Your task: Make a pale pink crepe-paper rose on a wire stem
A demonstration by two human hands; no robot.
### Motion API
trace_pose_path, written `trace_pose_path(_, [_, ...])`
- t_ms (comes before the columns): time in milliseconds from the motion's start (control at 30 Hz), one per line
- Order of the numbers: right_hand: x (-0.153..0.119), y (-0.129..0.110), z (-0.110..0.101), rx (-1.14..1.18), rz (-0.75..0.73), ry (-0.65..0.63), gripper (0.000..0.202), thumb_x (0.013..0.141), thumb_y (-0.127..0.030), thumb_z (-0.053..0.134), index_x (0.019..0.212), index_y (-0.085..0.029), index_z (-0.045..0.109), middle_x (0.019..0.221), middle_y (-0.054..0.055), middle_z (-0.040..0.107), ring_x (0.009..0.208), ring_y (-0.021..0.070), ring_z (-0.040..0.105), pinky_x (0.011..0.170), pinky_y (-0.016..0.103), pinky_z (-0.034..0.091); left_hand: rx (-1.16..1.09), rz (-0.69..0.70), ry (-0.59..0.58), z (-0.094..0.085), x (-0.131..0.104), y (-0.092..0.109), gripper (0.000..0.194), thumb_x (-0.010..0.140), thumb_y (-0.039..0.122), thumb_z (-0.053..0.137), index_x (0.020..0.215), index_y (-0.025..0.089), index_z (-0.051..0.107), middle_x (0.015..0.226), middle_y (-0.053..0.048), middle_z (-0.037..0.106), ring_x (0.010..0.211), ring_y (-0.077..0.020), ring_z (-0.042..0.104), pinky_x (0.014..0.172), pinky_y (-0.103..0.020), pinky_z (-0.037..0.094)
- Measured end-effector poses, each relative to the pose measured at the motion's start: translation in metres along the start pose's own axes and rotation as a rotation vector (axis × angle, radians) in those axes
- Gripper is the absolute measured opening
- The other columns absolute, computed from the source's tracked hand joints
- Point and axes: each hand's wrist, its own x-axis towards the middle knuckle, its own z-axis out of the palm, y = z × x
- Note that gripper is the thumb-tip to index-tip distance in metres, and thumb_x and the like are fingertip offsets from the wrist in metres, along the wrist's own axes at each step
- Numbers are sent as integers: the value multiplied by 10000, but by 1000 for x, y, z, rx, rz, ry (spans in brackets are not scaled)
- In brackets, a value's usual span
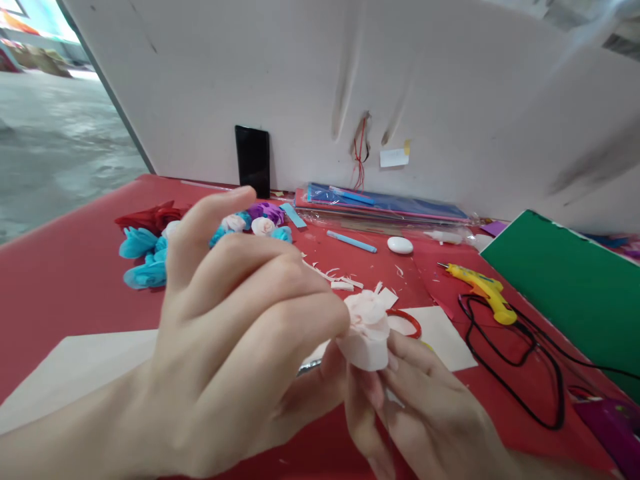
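Observation:
A pale pink paper flower (pixel 369 333) with layered petals is held up between both hands, above the red table. My left hand (pixel 240 313) pinches its left side with thumb and bent fingers, while the index finger sticks up free. From below and the right, my right hand (pixel 425 393) grips the flower's base between thumb and fingers. Behind the flower shows a red scissor handle (pixel 407 323), lying over a sheet of pale paper (pixel 443 337); the rest of the scissors is mostly covered by the hands.
Blue, red, purple and pink paper flowers (pixel 145 267) lie at the left back. A yellow glue gun (pixel 483 290) with a black cord rests at right, beside a green board (pixel 570 300). A phone (pixel 253 160) leans on the wall. Paper scraps (pixel 343 285) and a white oval object (pixel 400 245) lie mid-table.

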Motion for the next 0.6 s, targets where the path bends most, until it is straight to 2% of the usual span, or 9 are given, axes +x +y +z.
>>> trace_pose_path(200, [-1,0,0,-2,-15,31,320,990,-388,491,734,-196,499,566,-54,488,424,65,328,558,233,329,40,38,-18,-3,-6,-5,190,732,91,636,801,250,559,706,89,600,737,-142,513,1144,-503,409])
trace_pose_path(267, [-1,0,0,9,2,20,329,992,-412,490,748,-193,520,558,-54,502,417,64,331,545,231,324,36,25,-18,-4,-5,-2,171,761,102,620,808,251,548,695,98,605,723,-133,511,1145,-473,416])
trace_pose_path(467, [-4,-3,3,31,52,89,301,983,-399,534,763,-196,551,555,-53,532,445,69,357,577,226,342,-55,-73,-49,-1,4,2,172,788,121,611,759,268,526,638,129,584,664,-113,499,1136,-361,407])
trace_pose_path(600, [-4,-2,3,40,49,101,302,974,-403,550,756,-193,558,551,-55,531,449,68,363,607,230,365,-27,-66,-139,0,3,-1,153,839,147,543,783,288,532,662,111,583,689,-132,492,1159,-336,337])
